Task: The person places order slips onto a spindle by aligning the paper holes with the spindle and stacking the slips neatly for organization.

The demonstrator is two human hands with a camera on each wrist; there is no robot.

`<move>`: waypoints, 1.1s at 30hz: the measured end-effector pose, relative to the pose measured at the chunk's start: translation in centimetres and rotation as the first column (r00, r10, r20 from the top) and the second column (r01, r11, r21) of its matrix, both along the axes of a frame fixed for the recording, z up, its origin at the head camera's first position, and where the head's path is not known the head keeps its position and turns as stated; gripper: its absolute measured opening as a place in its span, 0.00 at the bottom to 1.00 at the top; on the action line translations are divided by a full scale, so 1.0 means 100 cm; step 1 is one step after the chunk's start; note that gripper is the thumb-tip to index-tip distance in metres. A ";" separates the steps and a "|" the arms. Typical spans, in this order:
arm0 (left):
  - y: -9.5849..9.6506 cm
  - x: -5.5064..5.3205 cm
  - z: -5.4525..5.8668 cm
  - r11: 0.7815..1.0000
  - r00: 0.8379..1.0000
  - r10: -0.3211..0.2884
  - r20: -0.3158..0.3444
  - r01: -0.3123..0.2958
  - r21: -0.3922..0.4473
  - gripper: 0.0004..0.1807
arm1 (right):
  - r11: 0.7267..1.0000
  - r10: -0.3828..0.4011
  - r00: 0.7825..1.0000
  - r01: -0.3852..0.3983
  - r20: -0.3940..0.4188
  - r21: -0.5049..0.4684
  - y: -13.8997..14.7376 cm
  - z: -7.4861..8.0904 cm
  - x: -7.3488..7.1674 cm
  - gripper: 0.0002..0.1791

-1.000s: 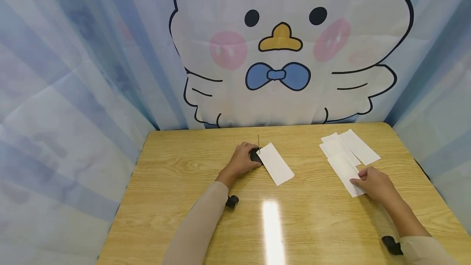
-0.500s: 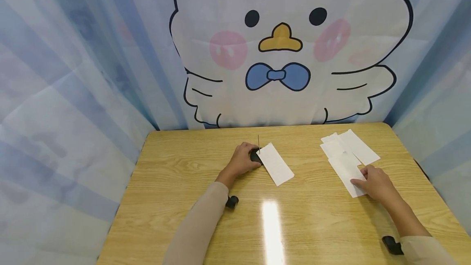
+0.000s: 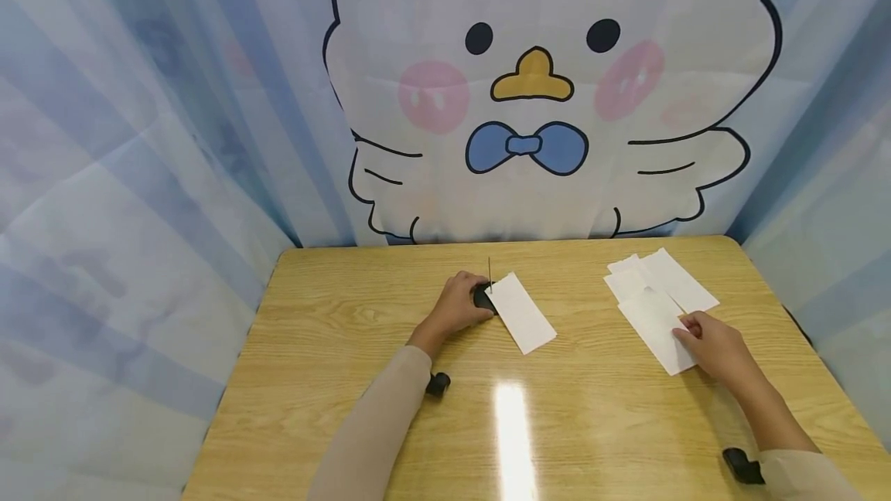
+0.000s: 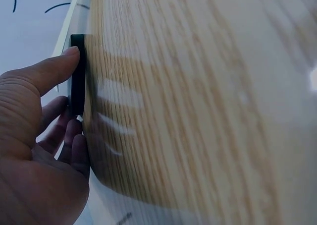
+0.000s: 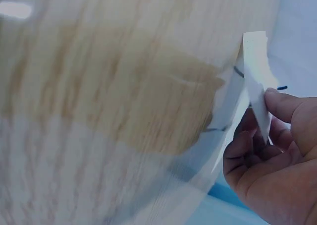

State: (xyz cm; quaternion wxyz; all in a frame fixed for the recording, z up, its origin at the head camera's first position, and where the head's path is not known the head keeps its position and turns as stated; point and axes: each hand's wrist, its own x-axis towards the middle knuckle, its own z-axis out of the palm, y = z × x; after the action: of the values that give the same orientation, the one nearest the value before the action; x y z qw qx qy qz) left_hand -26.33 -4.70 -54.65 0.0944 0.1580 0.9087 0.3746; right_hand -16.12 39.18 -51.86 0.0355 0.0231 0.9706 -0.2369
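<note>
Paper slip (image 3: 653, 325) apparently being lifted;
pinched by right grip (image 3: 717, 348); black base (image 3: 482, 298) held by left grip (image 3: 455, 305); careful separation seems needed.

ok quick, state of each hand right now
Left hand: gripping a flat black base with a thin upright spike.
Right hand: pinching a white rectangular paper slip.
</note>
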 end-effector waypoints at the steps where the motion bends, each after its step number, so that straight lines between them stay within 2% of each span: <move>1: 0.000 0.000 0.000 1.000 1.000 -0.001 0.001 0.001 0.002 0.35 | 1.000 0.001 1.000 -0.001 -0.003 0.000 0.000 0.001 0.000 0.17; 11: -0.001 0.002 0.003 1.000 1.000 0.001 -0.008 -0.001 0.002 0.35 | 0.999 -0.029 1.000 0.029 0.001 -0.032 -0.001 0.010 -0.006 0.19; 19: -0.002 0.000 0.002 1.000 1.000 -0.014 -0.001 0.014 -0.004 0.36 | 0.999 -0.035 0.999 0.034 -0.029 -0.024 0.000 0.019 -0.012 0.21; 22: -0.003 0.001 0.002 1.000 1.000 -0.011 0.006 0.011 0.009 0.36 | 0.999 -0.035 0.999 0.034 -0.042 -0.030 -0.003 0.023 -0.016 0.21; 29: -0.006 0.002 0.007 0.995 0.999 0.009 0.047 -0.013 0.097 0.34 | 0.999 -0.028 0.997 0.026 -0.067 -0.034 -0.014 0.033 -0.025 0.21; 33: -0.007 0.003 0.010 0.994 0.998 0.007 0.054 -0.013 0.112 0.32 | 0.999 -0.014 0.995 0.011 -0.100 -0.036 -0.021 0.039 -0.031 0.20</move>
State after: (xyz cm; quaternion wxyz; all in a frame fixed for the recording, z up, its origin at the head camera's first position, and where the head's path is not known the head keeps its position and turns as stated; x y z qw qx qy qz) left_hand -26.05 -5.43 -53.61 0.1078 0.1483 0.8840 0.4300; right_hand -19.17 37.11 -47.93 -0.0142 0.0167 0.9667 -0.2549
